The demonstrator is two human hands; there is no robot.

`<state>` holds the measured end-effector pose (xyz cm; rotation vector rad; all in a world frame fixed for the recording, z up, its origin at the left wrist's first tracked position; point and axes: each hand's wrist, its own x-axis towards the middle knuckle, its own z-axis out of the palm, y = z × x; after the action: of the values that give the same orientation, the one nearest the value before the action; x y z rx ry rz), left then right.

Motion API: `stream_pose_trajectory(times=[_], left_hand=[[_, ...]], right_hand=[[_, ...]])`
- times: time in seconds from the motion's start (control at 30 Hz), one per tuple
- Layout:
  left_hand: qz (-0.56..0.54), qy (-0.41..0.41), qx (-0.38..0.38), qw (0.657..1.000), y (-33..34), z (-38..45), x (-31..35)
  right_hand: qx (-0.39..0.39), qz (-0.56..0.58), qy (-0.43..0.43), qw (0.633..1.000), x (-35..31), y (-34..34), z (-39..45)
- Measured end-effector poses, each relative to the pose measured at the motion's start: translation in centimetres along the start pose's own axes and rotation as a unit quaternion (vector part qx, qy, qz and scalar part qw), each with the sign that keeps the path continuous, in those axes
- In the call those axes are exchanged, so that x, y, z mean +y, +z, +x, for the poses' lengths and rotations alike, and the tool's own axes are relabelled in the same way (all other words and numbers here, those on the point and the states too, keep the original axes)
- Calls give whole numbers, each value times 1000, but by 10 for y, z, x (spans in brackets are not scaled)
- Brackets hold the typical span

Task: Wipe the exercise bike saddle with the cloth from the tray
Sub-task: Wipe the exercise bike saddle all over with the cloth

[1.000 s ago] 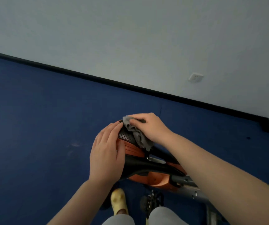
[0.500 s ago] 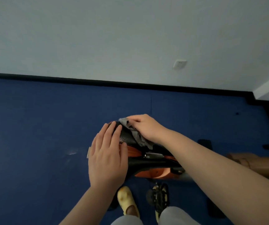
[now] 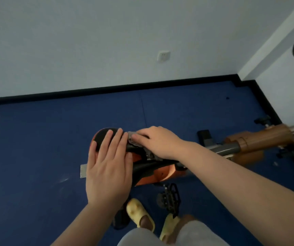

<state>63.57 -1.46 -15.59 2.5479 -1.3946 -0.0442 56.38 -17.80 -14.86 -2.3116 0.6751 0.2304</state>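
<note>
Since half a second ago my view has swung right, so the room corner and more of the bike's wooden-brown frame (image 3: 259,137) now show, while both hands have stayed on the saddle (image 3: 105,136). My left hand (image 3: 109,167) lies flat on the near side of the saddle, fingers straight and together, holding nothing. My right hand (image 3: 157,142) presses the cloth (image 3: 133,139) onto the top of the saddle, fingers curved over it and keeping it pinned.

I see the saddle as a black padded seat with a rounded end pointing left and orange side panels (image 3: 162,173) below the padding. It sits in the middle of my view, above the blue floor (image 3: 36,148). The cloth is grey and crumpled, lying mostly under my right palm; only a bunched edge by the fingertips and a strip near the wrist show.

My hands cover much of the saddle top. I make out a black pedal (image 3: 170,196) under the seat, and yellow slippers (image 3: 140,215) beside it. The frame at the right is blurred, and a dark shape at the top right edge is cut off.
</note>
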Motion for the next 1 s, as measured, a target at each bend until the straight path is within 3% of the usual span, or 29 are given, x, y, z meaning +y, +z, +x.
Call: stream_pose_trajectory(times=[0.13,0.37,0.47,0.6,0.77,1.0], left_hand=[[19,8,-11,1000,-4,2,1],[40,82,-39,995,-14,13,-20],[1,86,-28,996,-11,14,-21],[-16,103,-11,995,-7,13,-26],[-23,104,7,994,-3,15,-26],[-47,106,19,993,1,18,-31]], right_hand=[[13,-18,-4,1000,32,-11,-32],[55,54,64,995,55,-12,-46],[108,13,68,992,44,2,-43],[214,75,60,972,58,19,-60],[289,181,162,926,60,30,-53],[465,308,230,797,26,71,-62]])
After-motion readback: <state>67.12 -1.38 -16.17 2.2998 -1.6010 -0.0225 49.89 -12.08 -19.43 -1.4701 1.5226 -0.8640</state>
